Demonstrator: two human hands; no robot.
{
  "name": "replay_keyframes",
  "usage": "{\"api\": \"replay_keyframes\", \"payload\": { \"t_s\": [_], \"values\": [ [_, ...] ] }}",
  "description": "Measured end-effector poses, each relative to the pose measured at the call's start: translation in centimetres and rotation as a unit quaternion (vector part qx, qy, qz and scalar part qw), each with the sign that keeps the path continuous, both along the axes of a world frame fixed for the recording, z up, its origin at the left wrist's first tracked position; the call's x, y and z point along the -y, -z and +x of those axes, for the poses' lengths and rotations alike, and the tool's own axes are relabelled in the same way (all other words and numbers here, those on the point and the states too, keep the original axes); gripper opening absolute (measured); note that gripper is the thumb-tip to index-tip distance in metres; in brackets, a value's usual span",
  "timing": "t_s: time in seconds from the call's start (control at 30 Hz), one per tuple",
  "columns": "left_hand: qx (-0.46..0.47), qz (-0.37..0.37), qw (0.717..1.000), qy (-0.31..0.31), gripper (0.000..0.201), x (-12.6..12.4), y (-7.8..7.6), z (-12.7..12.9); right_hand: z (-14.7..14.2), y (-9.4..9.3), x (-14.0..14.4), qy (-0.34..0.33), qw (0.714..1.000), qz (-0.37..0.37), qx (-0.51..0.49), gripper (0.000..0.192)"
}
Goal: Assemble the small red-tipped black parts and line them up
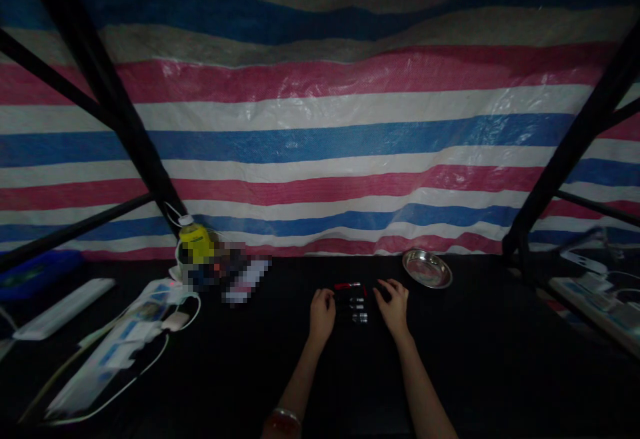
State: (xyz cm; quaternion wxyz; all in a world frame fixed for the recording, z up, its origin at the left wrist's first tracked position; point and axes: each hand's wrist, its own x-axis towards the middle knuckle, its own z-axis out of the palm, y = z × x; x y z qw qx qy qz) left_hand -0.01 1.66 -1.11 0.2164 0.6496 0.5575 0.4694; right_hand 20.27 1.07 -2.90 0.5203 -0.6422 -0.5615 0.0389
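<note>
— At the middle of the dark bench point(450, 359), what are the two hands doing?

— Left hand point(321, 312) is loosely curled, its fingertips at the left end of a small row of dark cylindrical pieces with silver tips point(354, 309). Right hand point(394, 306) lies at the row's right end, fingers bent down onto the bench. It is too dim to tell whether either one actually grips a piece.

— And just beyond them?

— A slim red stick-shaped piece point(348, 285) lies across the far side of the row.

— Further out?

— A round shiny metal dish point(427, 268) sits to the right, apart from the hands. Off to the left stand a yellow plastic bottle with a white cap point(196, 240) and white cables point(150, 332). A red, white and blue striped tarpaulin point(320, 126) hangs behind.
</note>
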Motion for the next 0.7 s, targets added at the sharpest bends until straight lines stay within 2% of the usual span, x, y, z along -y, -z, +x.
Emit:
{"api": "replay_keyframes", "payload": {
  "t_s": [0.1,0.3,0.47,0.7],
  "values": [
    [0.007,-0.002,1.000,-0.003,0.018,-0.02,-0.02,0.03,0.61,0.56,-0.20,0.008,0.999,-0.011,0.030,0.036],
    [0.010,-0.016,1.000,0.001,0.017,0.03,-0.12,0.00,0.15,0.74,-0.33,-0.048,0.994,-0.069,0.065,0.035],
    [0.022,-0.020,1.000,0.006,0.017,0.07,-0.24,0.01,0.05,0.54,-0.22,-0.085,0.994,-0.061,0.036,0.031],
    [0.048,-0.018,0.999,-0.005,0.015,0.22,-0.47,0.16,0.39,0.72,-0.29,-0.080,0.996,-0.021,-0.018,0.028]
  ]
}}
